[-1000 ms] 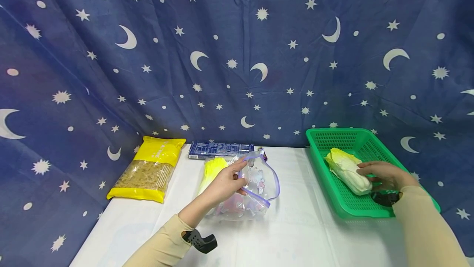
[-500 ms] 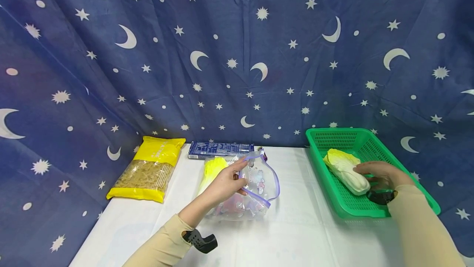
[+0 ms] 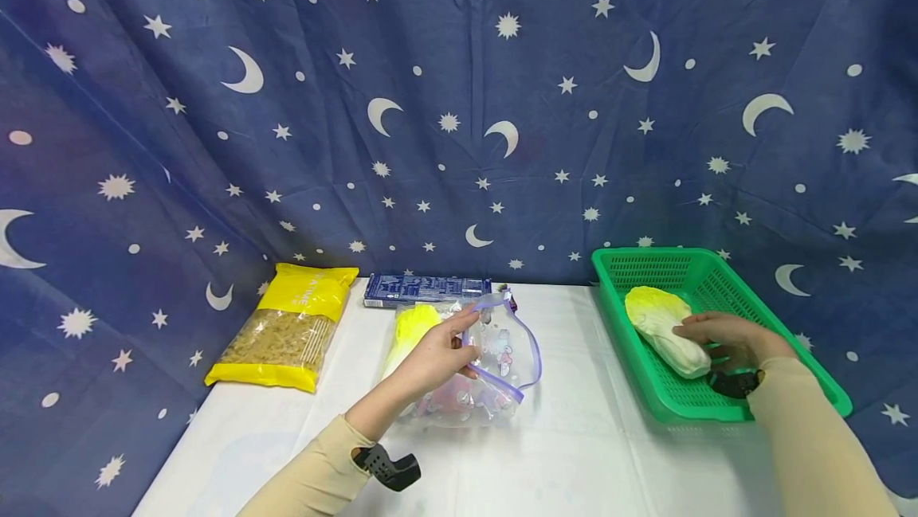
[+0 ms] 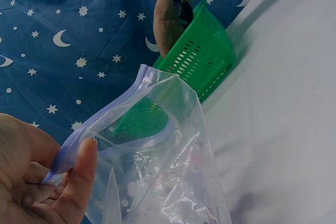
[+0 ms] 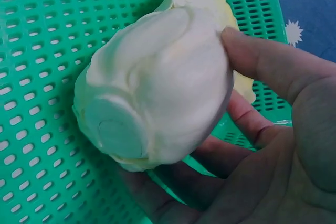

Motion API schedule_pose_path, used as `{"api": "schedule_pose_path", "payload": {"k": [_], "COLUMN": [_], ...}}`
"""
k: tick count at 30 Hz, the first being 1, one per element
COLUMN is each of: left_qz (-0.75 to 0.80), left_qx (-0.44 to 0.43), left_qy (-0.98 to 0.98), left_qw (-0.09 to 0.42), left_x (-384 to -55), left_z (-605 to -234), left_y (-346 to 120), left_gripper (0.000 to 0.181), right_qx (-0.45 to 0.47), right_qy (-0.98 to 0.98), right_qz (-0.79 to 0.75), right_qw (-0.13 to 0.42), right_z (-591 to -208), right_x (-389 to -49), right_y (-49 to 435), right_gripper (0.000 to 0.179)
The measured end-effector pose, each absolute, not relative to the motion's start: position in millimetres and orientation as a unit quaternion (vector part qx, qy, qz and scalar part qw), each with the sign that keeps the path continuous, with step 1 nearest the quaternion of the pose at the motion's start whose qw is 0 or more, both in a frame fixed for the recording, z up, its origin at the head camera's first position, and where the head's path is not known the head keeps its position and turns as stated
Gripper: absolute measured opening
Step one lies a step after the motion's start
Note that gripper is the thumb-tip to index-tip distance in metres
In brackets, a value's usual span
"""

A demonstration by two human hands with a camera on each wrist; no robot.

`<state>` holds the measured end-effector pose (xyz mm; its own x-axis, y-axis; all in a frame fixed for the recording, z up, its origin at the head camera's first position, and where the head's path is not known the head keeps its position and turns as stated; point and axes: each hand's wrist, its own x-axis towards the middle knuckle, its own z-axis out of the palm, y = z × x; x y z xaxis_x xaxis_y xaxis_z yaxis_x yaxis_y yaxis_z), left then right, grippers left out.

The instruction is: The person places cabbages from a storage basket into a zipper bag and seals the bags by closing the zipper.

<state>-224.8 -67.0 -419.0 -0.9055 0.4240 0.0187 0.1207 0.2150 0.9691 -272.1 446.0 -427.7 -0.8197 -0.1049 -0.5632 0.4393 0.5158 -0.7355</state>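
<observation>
In the head view my left hand (image 3: 437, 354) pinches the purple zip edge of a clear zip bag (image 3: 505, 342) with cartoon prints. The bag's mouth gapes to the right, and the left wrist view shows the zip strip (image 4: 100, 119) between thumb and fingers. A yellow-leafed cabbage (image 3: 412, 330) shows at the bag's left part, partly hidden by my hand. On the right, my right hand (image 3: 731, 338) grips a small napa cabbage (image 3: 670, 334) over the green basket's floor. From the right wrist, its white stem end (image 5: 123, 129) faces the camera, thumb on one side and fingers curled under.
The green plastic basket (image 3: 660, 401) has raised, slotted walls around the right hand. At the left lies a yellow pasta bag (image 3: 287, 326). A dark blue packet (image 3: 423, 290) lies at the back, against the starry curtain (image 3: 430, 103). White cloth (image 3: 566, 453) covers the table.
My right hand has shifted slightly left, and the napa cabbage has turned and moved a little left with it inside the basket. My left hand and the zip bag stay put.
</observation>
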Motion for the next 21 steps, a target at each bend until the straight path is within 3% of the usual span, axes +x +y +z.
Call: {"api": "schedule_pose_path", "payload": {"k": [6, 21], "left_qz": [0.599, 0.601], "left_qx": [0.178, 0.176], "left_qy": [0.770, 0.769], "left_qw": [0.127, 0.129], "left_x": [-225.2, -223.7], "left_z": [-419.2, -417.7], "left_y": [-66.6, -65.8], "left_gripper": [0.065, 0.066], "right_qx": [0.098, 0.086], "right_qy": [0.831, 0.839], "right_qz": [-0.474, -0.456], "right_qw": [0.274, 0.284], "right_z": [-428.5, -424.0], "right_x": [-272.5, -272.4], "right_y": [442.3, 436.0], "right_gripper": [0.076, 0.089]}}
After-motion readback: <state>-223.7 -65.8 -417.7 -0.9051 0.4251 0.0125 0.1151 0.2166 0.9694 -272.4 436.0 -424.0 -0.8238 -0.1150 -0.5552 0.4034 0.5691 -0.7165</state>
